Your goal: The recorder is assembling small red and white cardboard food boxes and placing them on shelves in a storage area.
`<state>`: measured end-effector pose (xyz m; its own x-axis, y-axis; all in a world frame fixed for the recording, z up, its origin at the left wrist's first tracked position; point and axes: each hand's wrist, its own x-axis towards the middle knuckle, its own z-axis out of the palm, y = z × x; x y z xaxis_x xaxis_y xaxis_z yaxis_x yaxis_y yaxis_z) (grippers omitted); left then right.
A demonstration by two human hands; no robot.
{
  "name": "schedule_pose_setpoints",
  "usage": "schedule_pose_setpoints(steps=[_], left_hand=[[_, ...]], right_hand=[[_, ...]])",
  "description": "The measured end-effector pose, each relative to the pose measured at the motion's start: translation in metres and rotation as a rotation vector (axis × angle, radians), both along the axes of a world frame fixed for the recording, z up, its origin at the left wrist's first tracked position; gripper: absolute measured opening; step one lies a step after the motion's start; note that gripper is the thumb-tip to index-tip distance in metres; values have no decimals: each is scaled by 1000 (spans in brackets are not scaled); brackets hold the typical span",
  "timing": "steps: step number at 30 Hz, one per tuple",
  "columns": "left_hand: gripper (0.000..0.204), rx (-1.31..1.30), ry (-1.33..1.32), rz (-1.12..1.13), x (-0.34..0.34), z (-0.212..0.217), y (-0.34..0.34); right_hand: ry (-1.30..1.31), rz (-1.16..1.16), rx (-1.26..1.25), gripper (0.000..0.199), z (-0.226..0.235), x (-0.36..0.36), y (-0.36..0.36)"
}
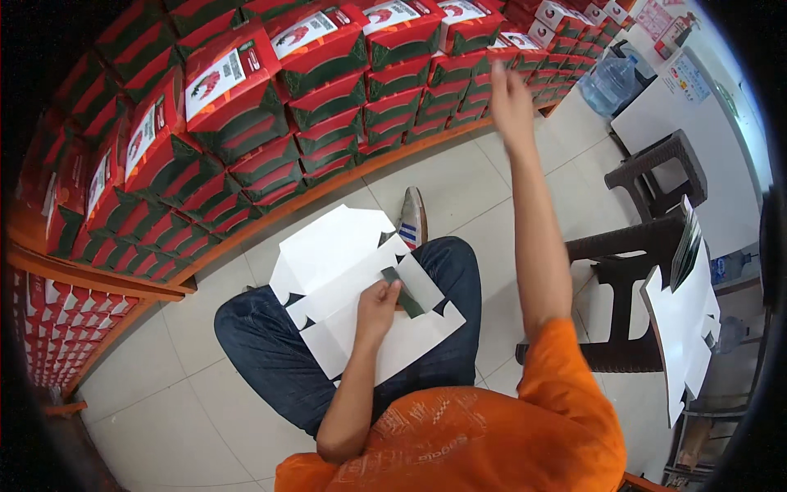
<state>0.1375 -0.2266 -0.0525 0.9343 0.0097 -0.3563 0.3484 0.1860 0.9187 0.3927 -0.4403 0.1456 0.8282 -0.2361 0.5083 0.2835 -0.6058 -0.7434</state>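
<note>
An unfolded white carton blank with creases and cut notches lies across my lap. My left hand rests on it, closed, with the thumb up beside a dark green strip. I cannot tell whether that strip is a separate piece or part of the carton; what the curled fingers hold is hidden. My right hand is stretched far forward at the end of a straight arm, in front of the stacked red and green boxes. Its fingers look extended, though slightly blurred, and nothing shows in them.
The boxes stand on an orange wooden shelf curving around the front and left. To the right are dark plastic stools, one bearing more flat white cartons. A large blue water bottle stands beside a white desk. Tiled floor surrounds me.
</note>
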Motion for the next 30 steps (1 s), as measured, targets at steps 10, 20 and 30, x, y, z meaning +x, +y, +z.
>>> schedule_pose_setpoints(steps=[10, 20, 30], left_hand=[[30, -292, 71, 198, -49, 107, 41], [35, -68, -344, -134, -66, 120, 21], [45, 374, -730, -381, -65, 149, 40]], right_hand=[[563, 601, 86, 39, -76, -321, 28], [0, 470, -218, 40, -56, -337, 54], [313, 512, 374, 46, -75, -317, 77]])
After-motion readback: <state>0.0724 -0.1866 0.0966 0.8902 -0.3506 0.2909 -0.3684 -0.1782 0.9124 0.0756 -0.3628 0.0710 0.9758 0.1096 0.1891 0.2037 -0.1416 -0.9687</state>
